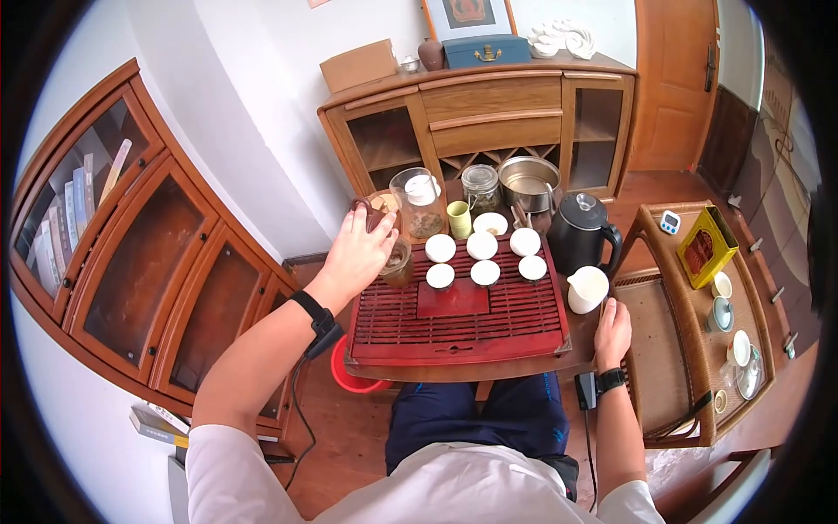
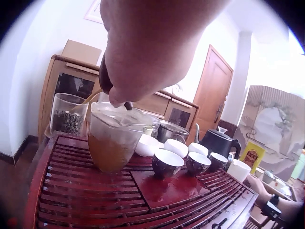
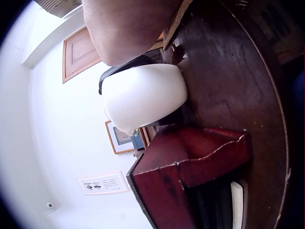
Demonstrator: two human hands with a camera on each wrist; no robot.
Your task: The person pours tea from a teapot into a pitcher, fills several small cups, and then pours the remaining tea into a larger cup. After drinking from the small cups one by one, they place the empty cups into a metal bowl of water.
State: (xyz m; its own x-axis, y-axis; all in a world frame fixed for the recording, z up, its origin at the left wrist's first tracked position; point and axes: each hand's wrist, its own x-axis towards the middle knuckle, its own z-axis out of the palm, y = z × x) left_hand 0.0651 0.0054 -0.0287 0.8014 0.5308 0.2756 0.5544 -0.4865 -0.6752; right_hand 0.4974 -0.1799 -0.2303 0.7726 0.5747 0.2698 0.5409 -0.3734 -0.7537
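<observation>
My left hand [image 1: 362, 253] grips a dark brown object [image 1: 374, 220], partly hidden by the fingers, above a glass pitcher [image 1: 398, 267]. In the left wrist view amber liquid fills the lower part of this pitcher [image 2: 113, 143], which stands at the left of the red slatted tray [image 2: 81, 198]. My right hand [image 1: 614, 332] rests at the table's right edge, close to a white pitcher [image 1: 588, 290] and not holding it. The right wrist view shows that white pitcher [image 3: 145, 95] beside the hand [image 3: 131, 28]. Several white cups [image 1: 483, 245] stand in two rows on the tray.
Behind the tray are a glass jar of leaves [image 1: 425, 218], a green cup [image 1: 458, 219], a lidded jar [image 1: 481, 188] and a metal pot [image 1: 529, 183]. A black kettle [image 1: 578, 234] stands right. A rattan cart [image 1: 659, 349] is beside the table, a red basin [image 1: 356, 377] below.
</observation>
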